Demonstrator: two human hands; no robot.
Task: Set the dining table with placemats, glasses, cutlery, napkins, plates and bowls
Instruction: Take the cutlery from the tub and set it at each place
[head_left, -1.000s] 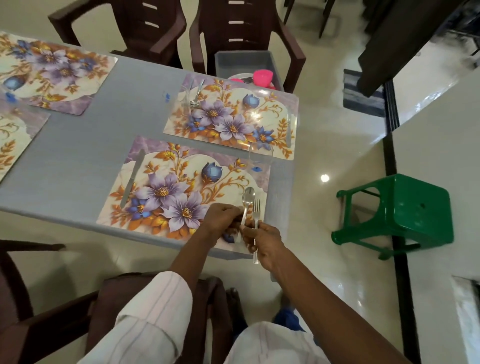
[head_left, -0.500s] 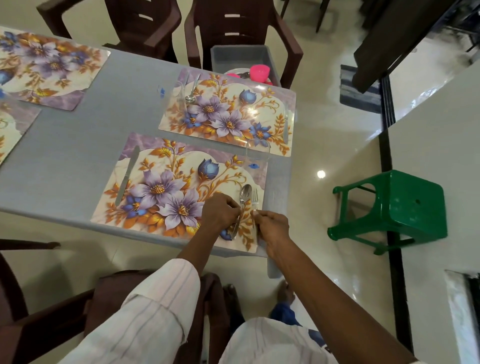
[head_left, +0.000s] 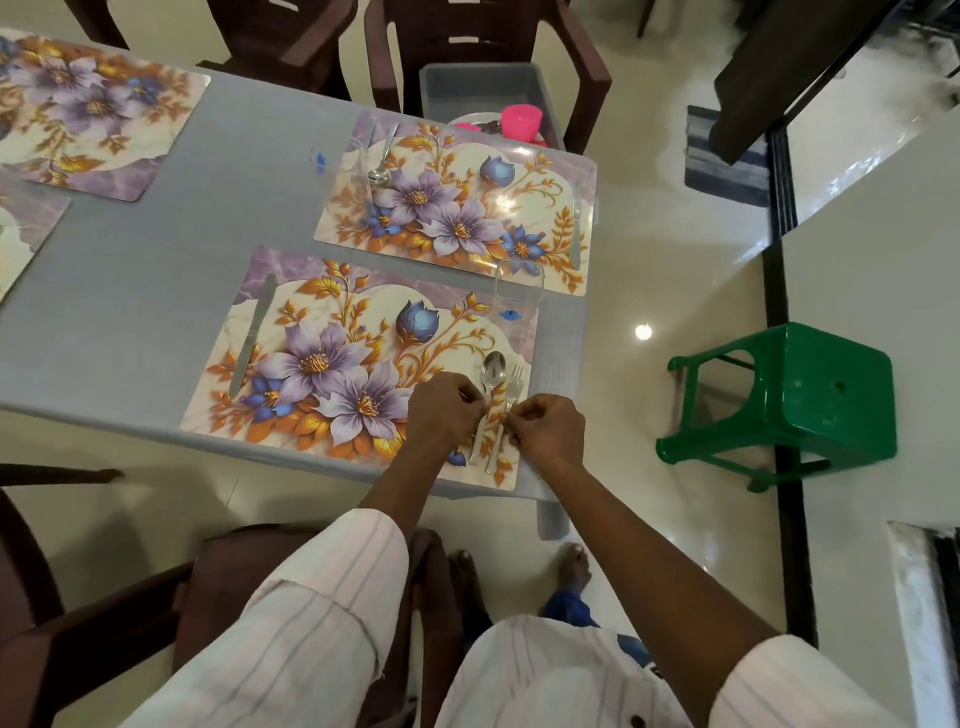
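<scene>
Since a second before, the fork (head_left: 516, 382) had come up off the table's edge, where its handle had hung out over the floor, and lay fully on the near placemat (head_left: 332, 291) beside the spoon (head_left: 493, 370). The right hand (head_left: 551, 428) pinched the fork's handle between thumb and forefinger, and the left hand (head_left: 442, 413), fingers curled in, pinched the spoon's handle just beside it. Both pieces lay flat and nearly parallel at the right end of the mat, spoon on the left and fork on the right, heads pointing away from the person, close together but not quite touching. At the far right corner of the same mat stood a clear glass (head_left: 518, 283), upright, and along its left end lay a knife (head_left: 253, 335). The mat sat on the near edge of the grey table (head_left: 156, 234). Beyond it lay the far placemat (head_left: 457, 244), with a second spoon (head_left: 381, 166) at its left end and a second knife (head_left: 576, 228) along its right end. Another flowered mat (head_left: 93, 135) lay at the upper left. Past the table, a grey tub (head_left: 467, 85) sat on a brown chair (head_left: 582, 67), with a pink cup (head_left: 521, 120) in it. To the right, a green stool (head_left: 821, 395) stood on the floor.
</scene>
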